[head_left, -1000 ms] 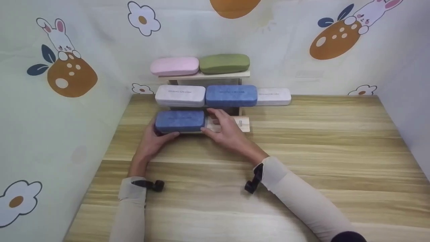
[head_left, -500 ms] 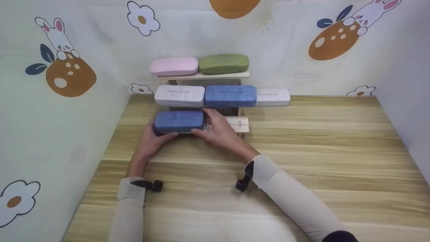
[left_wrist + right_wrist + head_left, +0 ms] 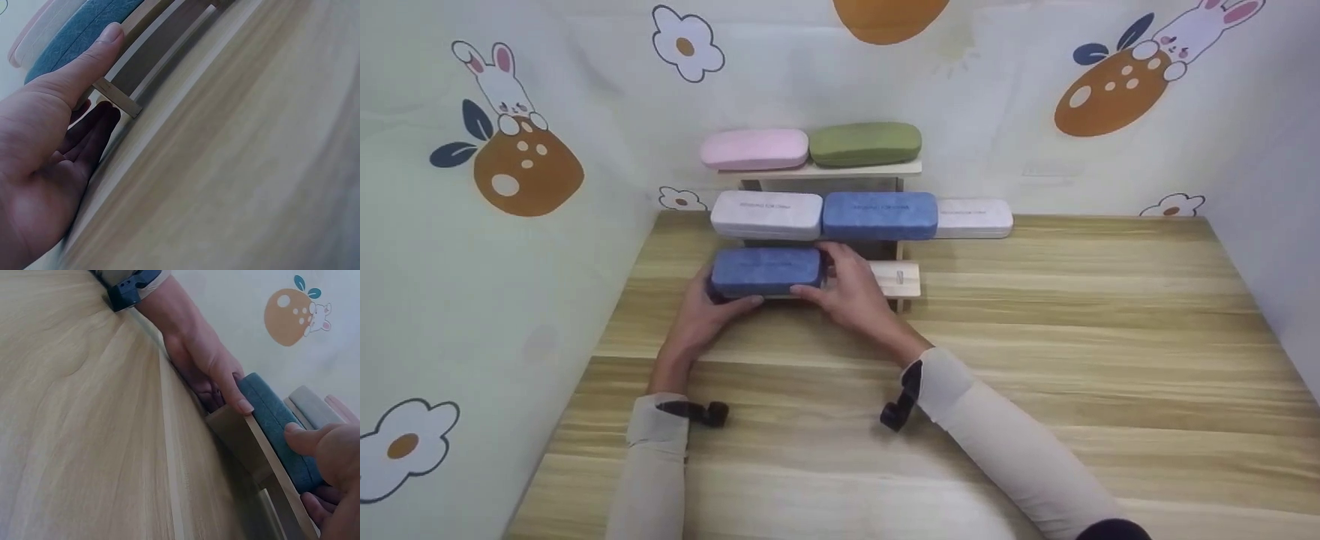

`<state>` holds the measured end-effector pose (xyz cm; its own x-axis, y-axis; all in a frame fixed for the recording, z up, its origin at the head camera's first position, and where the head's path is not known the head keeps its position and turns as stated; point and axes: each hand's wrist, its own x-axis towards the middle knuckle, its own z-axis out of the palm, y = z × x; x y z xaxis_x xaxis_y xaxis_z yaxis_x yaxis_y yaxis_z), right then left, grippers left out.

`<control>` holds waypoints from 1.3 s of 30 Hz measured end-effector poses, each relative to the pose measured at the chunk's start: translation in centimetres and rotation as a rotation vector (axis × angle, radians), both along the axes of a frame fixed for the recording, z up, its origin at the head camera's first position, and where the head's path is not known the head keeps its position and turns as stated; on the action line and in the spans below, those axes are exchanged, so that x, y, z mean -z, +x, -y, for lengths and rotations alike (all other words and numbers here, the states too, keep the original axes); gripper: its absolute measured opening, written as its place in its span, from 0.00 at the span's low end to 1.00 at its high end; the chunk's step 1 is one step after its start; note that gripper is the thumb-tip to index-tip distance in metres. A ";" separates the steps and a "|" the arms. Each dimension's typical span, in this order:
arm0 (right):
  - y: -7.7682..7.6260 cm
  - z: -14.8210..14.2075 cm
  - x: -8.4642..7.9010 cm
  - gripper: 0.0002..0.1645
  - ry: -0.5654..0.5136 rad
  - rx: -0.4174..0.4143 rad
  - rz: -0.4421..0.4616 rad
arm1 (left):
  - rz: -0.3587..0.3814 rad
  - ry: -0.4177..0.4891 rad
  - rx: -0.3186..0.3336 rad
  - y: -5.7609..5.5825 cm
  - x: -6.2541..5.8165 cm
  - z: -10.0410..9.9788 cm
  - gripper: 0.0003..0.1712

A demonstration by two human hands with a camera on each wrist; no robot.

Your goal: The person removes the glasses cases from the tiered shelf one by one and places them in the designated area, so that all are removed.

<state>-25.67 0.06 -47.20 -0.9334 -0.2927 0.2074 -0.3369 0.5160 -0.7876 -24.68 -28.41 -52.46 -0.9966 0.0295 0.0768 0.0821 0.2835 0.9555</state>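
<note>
- Lower blue case [image 3: 767, 270] sits squarely between two hands, lying lengthwise on the left part of the rack's bottom shelf [image 3: 906, 280]!
- Left hand [image 3: 700, 315] has the left end: thumb laid along the bottom of the case's front, the other fingers round that end, a narrow spread, and the left wrist view shows some fingertips below shelf level.
- Right hand [image 3: 855, 292] grips the other end, thumb on the front right corner, forefinger reaching to the back corner, the hand parted just about as wide as the case is deep.
- Both hands on it, then, one per end, and how hard either squeezes I cannot tell.
- Bare shelf shows to the right of the right hand, pale wood with a small mark.
- Up one level: white case [image 3: 765, 215] directly behind the held one, upper blue case [image 3: 880, 216] close against its right side.
- Slim white case [image 3: 975, 219] beside that, out past the rack's right edge, its support hidden.
- Top shelf [image 3: 851, 172]: pink case [image 3: 754, 149] left, green case [image 3: 865, 144] right, side by side.
- Underneath it all, the striped wooden table [image 3: 1035, 337], pale sleeves [image 3: 1012, 442] stretching across it.
</note>
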 end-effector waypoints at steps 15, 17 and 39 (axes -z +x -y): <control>0.9 -2.3 0.3 0.48 -0.120 0.028 -0.001 | 0.026 0.101 0.016 -0.2 0.2 -0.1 0.52; 1.2 -2.7 0.4 0.47 -0.143 0.023 0.003 | 0.022 0.104 0.021 -0.2 0.2 -0.1 0.51; 2.6 -11.3 1.8 0.46 -0.325 -0.061 0.005 | 0.039 0.049 0.015 -0.2 0.0 -0.1 0.55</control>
